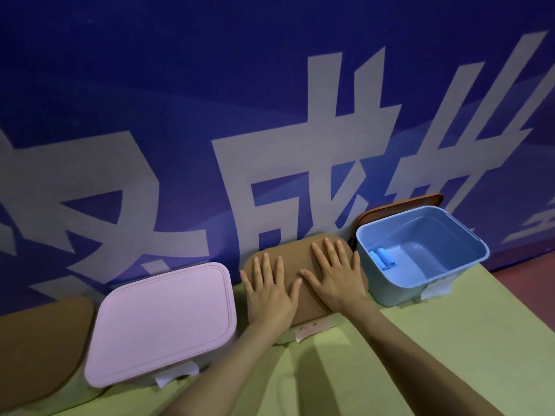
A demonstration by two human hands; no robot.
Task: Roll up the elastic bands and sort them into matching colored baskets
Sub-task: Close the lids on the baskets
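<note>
The left hand [267, 291] and right hand [333, 277] lie flat on the brown lid [295, 253]. Their fingers are straight and spread, and they hold nothing. I think this lid is being pushed shut, or is about to come off. Lifting it needs fingers under its edges. Right of the lid, rolled blue bands [383, 259] sit in the open blue basket [420, 283].

Centre: brown lid [295, 253], my left hand [270, 291] and my right hand [336, 279] pressed flat on it, fingers straight.
Left: pink lid [162, 322], closed.
Right: blue basket [399, 292], open, rolled blue bands [383, 258] inside.
Beneath: green table [450, 355].
</note>
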